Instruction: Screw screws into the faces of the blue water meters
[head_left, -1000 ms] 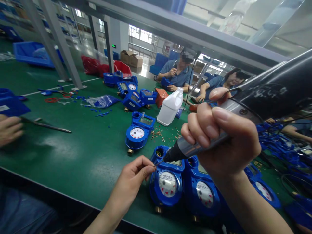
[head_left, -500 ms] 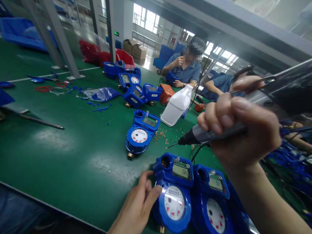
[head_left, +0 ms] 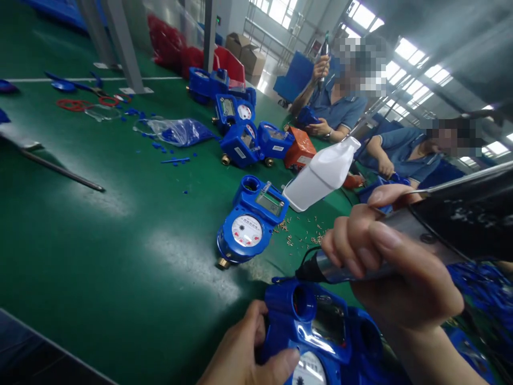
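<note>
A blue water meter [head_left: 282, 326] with a round dial and a dark display stands at the bottom of the view. My left hand [head_left: 240, 350] grips its left side, the thumb lying by the dial. Wrapped round a silver and black electric screwdriver [head_left: 473, 224] is my right hand [head_left: 396, 262]. The screwdriver's black nose points at the back edge of the gripped meter; its bit is hidden there. Close behind on the right, partly covered by my right forearm, is another blue meter [head_left: 364, 334]. One more water meter [head_left: 245, 230] stands apart on the green table.
Small brass-coloured screws [head_left: 290, 232] lie scattered near a white plastic bottle [head_left: 320, 176]. Behind are several blue meters [head_left: 240, 147], an orange box [head_left: 300, 148] and a bag of blue parts [head_left: 180, 131]. A metal rod [head_left: 66, 171] lies left. Two people [head_left: 340, 107] work opposite.
The screwdriver has come down from above the table to the back of the gripped meter. That meter now appears tilted, its display dark. The view has shifted; a co-worker opposite has raised a tool.
</note>
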`<state>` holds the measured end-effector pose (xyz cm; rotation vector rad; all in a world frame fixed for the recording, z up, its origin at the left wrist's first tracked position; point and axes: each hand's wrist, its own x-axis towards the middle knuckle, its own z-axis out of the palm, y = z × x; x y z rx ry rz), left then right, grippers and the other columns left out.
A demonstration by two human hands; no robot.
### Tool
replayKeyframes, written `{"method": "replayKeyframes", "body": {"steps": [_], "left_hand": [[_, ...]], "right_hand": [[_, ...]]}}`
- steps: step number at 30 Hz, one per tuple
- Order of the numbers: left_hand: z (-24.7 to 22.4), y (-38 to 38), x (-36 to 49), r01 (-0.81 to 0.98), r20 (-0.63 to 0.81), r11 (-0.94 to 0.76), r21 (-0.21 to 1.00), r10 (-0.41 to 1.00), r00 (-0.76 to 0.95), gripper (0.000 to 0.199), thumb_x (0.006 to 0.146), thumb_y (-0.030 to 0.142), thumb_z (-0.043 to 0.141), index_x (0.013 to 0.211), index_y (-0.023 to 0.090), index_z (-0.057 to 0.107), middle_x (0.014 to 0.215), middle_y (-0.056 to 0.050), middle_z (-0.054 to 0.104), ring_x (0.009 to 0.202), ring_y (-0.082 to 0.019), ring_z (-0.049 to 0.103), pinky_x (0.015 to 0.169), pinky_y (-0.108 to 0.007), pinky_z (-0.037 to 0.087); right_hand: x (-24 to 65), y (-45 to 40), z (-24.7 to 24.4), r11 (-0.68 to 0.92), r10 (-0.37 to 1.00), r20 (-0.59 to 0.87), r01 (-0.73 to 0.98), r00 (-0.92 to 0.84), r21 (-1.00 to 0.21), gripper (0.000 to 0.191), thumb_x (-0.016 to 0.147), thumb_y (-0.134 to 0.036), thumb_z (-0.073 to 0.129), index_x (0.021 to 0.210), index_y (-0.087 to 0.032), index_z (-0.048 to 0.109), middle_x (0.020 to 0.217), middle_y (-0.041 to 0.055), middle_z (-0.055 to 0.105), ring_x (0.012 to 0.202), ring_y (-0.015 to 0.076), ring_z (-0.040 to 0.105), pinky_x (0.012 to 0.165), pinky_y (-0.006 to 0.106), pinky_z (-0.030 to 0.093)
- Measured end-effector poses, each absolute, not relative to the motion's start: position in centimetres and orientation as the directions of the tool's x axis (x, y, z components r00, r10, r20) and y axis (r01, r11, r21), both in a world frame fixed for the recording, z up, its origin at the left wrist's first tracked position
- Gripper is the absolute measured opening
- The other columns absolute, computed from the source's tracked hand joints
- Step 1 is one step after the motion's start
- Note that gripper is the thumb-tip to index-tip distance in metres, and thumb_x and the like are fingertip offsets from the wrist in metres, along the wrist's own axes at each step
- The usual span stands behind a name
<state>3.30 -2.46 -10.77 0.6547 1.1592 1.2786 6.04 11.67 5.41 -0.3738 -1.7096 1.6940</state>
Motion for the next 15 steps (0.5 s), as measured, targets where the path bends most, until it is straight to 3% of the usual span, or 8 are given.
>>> {"method": "replayKeyframes", "body": {"steps": [9,15], "left_hand": [[-11.8,-1.6,4.5,-0.436,-0.266,0.163,0.885,0.946,-0.186,0.043,0.066,0.044,0.067,0.097,0.018,0.052,0.081,-0.007,0.064,0.074,-0.020,0.061,0.069,-0.030,0.049],[-11.4,-2.1,3.2,-0.326,-0.220,0.161,0.931,0.963,-0.153,0.051,0.070,0.057,0.061,0.100,0.017,0.053,0.078,-0.006,0.063,0.068,-0.018,0.059,0.061,-0.027,0.044]], "right_hand": [[6.1,11.7,3.5,0.141,0.566,0.240,-0.194,-0.788,-0.971,0.021,0.079,-0.014,0.058,0.093,-0.024,0.046,0.054,-0.0073,0.047,0.042,0.0107,0.043,0.044,0.027,0.038],[6.0,12.1,5.9,0.190,0.627,0.316,-0.254,-0.712,-0.949,0.018,0.074,-0.014,0.058,0.087,-0.023,0.049,0.048,-0.0080,0.042,0.036,0.0090,0.036,0.040,0.026,0.035]]}}
